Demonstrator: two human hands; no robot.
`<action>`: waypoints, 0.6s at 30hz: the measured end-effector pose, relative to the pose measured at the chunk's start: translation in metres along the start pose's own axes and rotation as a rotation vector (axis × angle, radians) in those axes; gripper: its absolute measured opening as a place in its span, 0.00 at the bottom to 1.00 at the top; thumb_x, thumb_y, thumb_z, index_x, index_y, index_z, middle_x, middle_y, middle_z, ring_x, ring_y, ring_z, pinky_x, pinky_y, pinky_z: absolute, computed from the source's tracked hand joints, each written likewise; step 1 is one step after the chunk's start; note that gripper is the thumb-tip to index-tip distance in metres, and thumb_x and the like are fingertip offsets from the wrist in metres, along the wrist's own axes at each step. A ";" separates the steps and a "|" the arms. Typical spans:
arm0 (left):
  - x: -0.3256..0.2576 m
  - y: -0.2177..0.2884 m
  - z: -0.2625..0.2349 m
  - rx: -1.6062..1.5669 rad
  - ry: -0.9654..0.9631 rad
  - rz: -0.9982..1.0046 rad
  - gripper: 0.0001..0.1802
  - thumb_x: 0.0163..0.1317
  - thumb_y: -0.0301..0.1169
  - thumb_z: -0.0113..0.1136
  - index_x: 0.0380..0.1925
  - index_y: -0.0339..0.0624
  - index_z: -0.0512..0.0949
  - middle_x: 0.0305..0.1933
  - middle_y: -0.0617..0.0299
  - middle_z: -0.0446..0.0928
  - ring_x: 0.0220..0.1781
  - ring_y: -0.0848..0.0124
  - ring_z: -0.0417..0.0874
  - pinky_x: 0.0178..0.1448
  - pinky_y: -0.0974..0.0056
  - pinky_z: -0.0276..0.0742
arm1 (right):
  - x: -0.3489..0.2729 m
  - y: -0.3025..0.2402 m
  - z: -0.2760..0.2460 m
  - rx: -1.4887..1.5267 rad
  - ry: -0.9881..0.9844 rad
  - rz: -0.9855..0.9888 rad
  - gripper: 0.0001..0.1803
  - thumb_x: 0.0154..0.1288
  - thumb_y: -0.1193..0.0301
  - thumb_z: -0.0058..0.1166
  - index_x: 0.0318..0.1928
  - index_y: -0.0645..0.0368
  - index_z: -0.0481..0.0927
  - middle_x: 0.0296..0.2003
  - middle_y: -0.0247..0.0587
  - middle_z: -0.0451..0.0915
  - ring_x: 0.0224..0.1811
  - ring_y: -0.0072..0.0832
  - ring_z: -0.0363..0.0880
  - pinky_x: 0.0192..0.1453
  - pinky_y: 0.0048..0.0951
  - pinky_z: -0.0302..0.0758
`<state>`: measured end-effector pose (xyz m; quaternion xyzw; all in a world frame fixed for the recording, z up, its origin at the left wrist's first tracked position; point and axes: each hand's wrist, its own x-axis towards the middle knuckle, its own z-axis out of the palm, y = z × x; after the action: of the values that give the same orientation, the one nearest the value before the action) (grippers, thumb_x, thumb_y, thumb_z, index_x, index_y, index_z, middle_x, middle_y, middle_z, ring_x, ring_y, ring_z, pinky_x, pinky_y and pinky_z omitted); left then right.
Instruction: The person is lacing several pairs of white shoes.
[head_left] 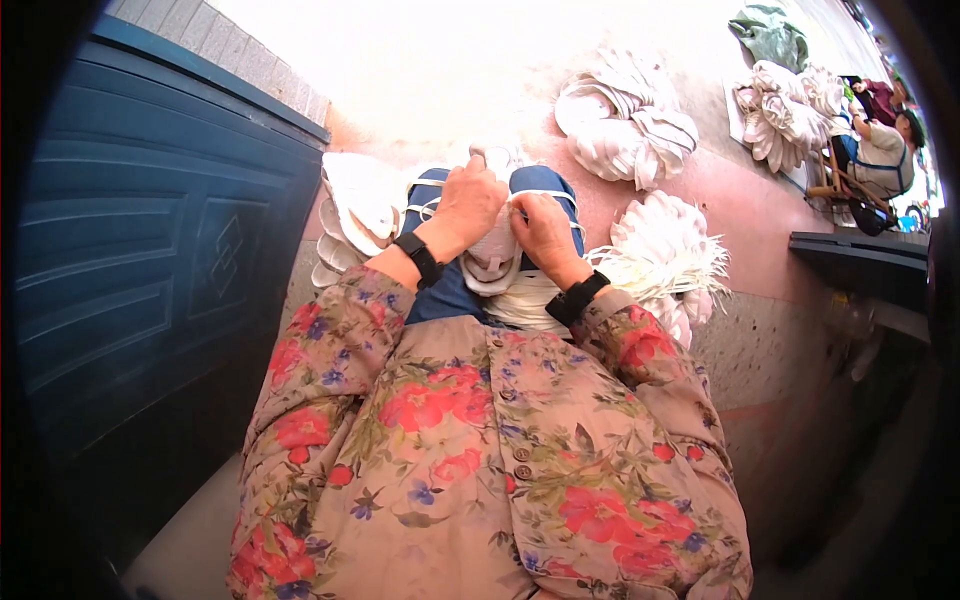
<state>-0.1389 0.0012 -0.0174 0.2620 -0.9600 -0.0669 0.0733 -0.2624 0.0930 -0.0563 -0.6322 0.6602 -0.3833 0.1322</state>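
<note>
A pale shoe upper rests between my knees, its far end rising under my left hand. The fingers of that hand are wrapped round it. On the upper's right side my right hand is closed, thumb and fingertips together. A thin white lace runs from near those fingertips across my right knee, but what the fingers pinch is too small to make out. Another white strand crosses my left knee. In my lap, below the upper, lies a bundle of cream laces.
Pale shoe uppers are stacked by my left leg, beside a dark blue panelled door. Heaps of uppers lie ahead right, and loose laces spread over a nearer heap. A seated person is far right.
</note>
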 end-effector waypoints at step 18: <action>0.024 -0.024 0.006 -1.156 -0.157 -0.544 0.06 0.45 0.26 0.61 0.24 0.37 0.75 0.23 0.65 0.73 0.27 0.78 0.72 0.31 0.72 0.69 | 0.067 -0.047 -0.120 0.000 0.388 -0.384 0.10 0.42 0.79 0.46 0.31 0.59 0.72 0.26 0.41 0.68 0.32 0.40 0.67 0.36 0.38 0.64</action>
<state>-0.1481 -0.0309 -0.0243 0.4084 -0.6708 -0.6088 0.1125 -0.3185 0.0753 0.0765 -0.6606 0.5412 -0.5153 -0.0718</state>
